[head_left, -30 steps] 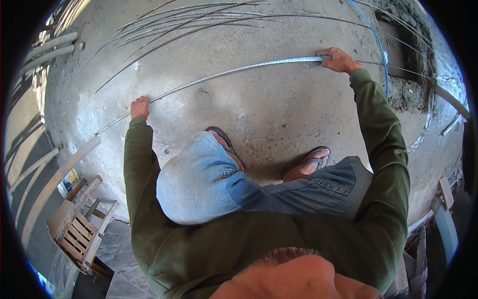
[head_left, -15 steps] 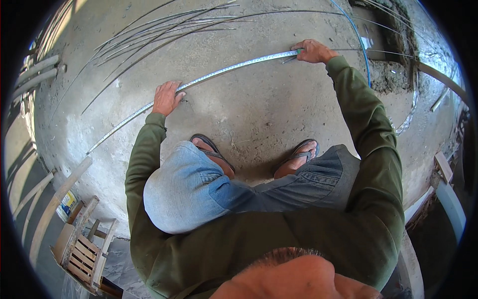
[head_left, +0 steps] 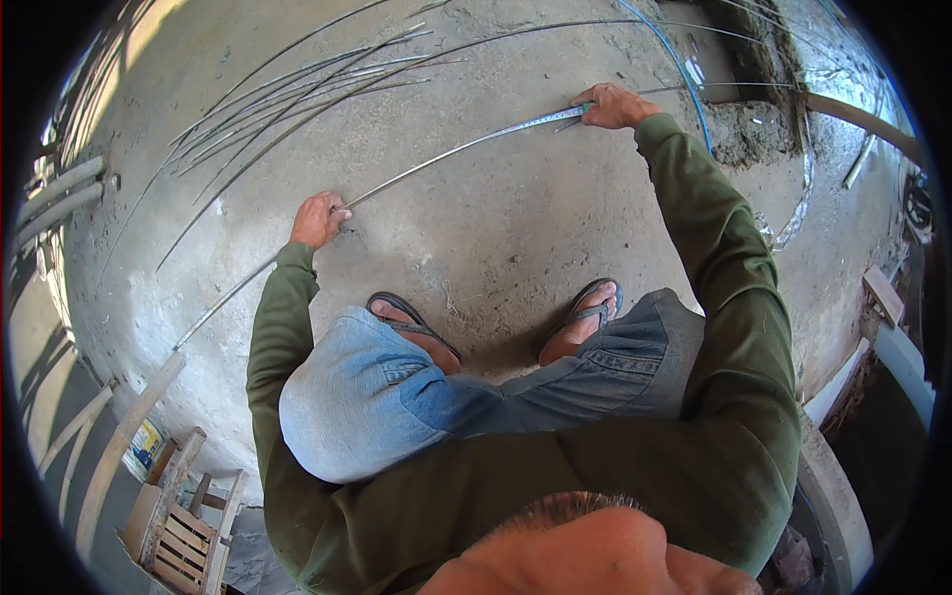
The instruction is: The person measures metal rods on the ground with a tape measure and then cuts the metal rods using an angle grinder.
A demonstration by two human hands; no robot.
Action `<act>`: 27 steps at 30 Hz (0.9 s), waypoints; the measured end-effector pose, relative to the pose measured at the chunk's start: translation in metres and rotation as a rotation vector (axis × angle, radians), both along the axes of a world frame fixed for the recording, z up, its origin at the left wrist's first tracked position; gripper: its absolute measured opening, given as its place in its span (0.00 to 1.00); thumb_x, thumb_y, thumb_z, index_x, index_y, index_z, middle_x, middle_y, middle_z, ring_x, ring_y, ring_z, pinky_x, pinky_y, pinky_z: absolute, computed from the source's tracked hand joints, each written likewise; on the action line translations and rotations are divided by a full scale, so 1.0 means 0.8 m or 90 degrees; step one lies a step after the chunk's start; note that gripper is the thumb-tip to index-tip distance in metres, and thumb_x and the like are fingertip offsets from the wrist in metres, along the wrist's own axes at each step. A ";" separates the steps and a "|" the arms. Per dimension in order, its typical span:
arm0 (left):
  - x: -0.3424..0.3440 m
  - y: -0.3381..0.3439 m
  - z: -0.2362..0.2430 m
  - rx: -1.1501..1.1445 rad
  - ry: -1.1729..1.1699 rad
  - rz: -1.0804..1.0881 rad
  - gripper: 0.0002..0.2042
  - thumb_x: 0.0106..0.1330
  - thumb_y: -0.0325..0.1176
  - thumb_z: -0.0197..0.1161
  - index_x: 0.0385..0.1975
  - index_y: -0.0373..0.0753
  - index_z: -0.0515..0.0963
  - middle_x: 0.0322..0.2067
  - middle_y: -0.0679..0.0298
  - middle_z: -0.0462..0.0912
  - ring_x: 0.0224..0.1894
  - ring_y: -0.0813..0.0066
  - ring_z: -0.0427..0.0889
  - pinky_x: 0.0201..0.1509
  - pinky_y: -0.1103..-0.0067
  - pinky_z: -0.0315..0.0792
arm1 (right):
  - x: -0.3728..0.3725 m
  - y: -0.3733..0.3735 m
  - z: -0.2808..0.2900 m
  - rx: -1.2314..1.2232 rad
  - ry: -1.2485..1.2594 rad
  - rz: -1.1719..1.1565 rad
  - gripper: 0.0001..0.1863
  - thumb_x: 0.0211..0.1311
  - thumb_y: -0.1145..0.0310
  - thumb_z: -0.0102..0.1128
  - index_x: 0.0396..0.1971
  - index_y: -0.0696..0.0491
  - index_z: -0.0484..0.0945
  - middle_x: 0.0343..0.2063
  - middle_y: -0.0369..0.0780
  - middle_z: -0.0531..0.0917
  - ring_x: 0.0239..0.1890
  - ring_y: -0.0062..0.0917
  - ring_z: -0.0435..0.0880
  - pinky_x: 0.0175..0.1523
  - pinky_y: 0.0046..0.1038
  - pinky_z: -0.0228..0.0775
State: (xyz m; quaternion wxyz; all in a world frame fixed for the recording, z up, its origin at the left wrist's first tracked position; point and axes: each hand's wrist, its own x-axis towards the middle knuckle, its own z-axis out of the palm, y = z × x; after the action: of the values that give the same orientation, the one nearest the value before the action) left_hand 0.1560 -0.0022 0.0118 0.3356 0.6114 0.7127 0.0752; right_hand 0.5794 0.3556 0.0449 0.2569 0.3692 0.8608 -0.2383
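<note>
A long, pale tape measure [head_left: 535, 123] stretches in a curve low across the concrete between my hands. My left hand [head_left: 317, 219] is closed around it, and a thin grey strip runs on past that hand toward the lower left. Farther off at the right, my right hand [head_left: 612, 106] grips the tape's other part, with a small green bit showing at the fingers. The tape's markings show near the right hand; closer to the left hand it looks narrow, as if turned on edge. A thin rod [head_left: 684, 87] extends to the right from beside my right hand.
Several thin metal rods [head_left: 327, 89] lie on the concrete floor [head_left: 476, 223] ahead. A blue hose [head_left: 684, 74] crosses at the far right, beside a recess in the floor. Wooden poles [head_left: 129, 426] and a slatted wooden piece [head_left: 183, 540] stand at lower left.
My left hand has moved nearer and slightly left, its fingers now curled in. The tape has twisted from face-up to a narrow edge near that hand. My right hand still grips.
</note>
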 end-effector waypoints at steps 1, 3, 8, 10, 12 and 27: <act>-0.004 -0.001 0.001 -0.008 0.000 0.003 0.13 0.54 0.37 0.65 0.23 0.32 0.76 0.25 0.51 0.76 0.31 0.51 0.76 0.37 0.65 0.69 | 0.003 0.003 -0.001 0.000 -0.002 -0.003 0.24 0.52 0.56 0.59 0.51 0.45 0.78 0.44 0.44 0.82 0.50 0.37 0.78 0.57 0.35 0.69; -0.014 -0.003 0.006 -0.019 0.000 0.006 0.13 0.53 0.37 0.66 0.23 0.32 0.76 0.24 0.51 0.76 0.31 0.51 0.76 0.37 0.65 0.69 | 0.007 0.004 -0.004 0.016 0.004 -0.009 0.24 0.53 0.56 0.59 0.52 0.45 0.78 0.43 0.43 0.82 0.50 0.36 0.78 0.57 0.34 0.69; -0.050 -0.022 0.023 -0.058 0.049 -0.001 0.11 0.52 0.35 0.67 0.24 0.32 0.77 0.26 0.51 0.77 0.32 0.50 0.77 0.36 0.65 0.69 | 0.004 0.004 0.013 -0.001 0.012 0.011 0.24 0.55 0.55 0.59 0.52 0.46 0.78 0.44 0.43 0.82 0.50 0.36 0.78 0.56 0.35 0.70; -0.065 -0.031 0.022 -0.065 0.064 0.010 0.11 0.51 0.35 0.67 0.24 0.32 0.77 0.26 0.51 0.77 0.32 0.50 0.77 0.36 0.65 0.70 | 0.006 0.005 0.015 -0.004 0.009 0.013 0.24 0.55 0.55 0.59 0.52 0.46 0.78 0.44 0.43 0.81 0.50 0.36 0.78 0.56 0.35 0.70; -0.082 -0.043 0.021 -0.071 0.079 0.022 0.11 0.51 0.34 0.67 0.24 0.32 0.77 0.26 0.51 0.78 0.32 0.50 0.77 0.37 0.65 0.70 | 0.006 0.006 0.015 -0.036 -0.013 0.004 0.22 0.58 0.57 0.59 0.54 0.43 0.77 0.44 0.46 0.75 0.51 0.37 0.73 0.58 0.36 0.65; -0.226 -0.204 0.001 -0.229 0.305 0.169 0.10 0.51 0.34 0.70 0.30 0.37 0.81 0.32 0.53 0.82 0.38 0.53 0.81 0.42 0.65 0.73 | -0.007 -0.011 0.001 -0.012 0.027 0.046 0.21 0.60 0.61 0.53 0.53 0.43 0.78 0.41 0.48 0.77 0.45 0.36 0.75 0.53 0.35 0.68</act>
State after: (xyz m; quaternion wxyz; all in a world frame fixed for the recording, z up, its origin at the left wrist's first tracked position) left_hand -0.0247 -0.1656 0.0127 0.2480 0.4447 0.8466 -0.1549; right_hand 0.5740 0.3472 0.0460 0.2508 0.3302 0.8765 -0.2445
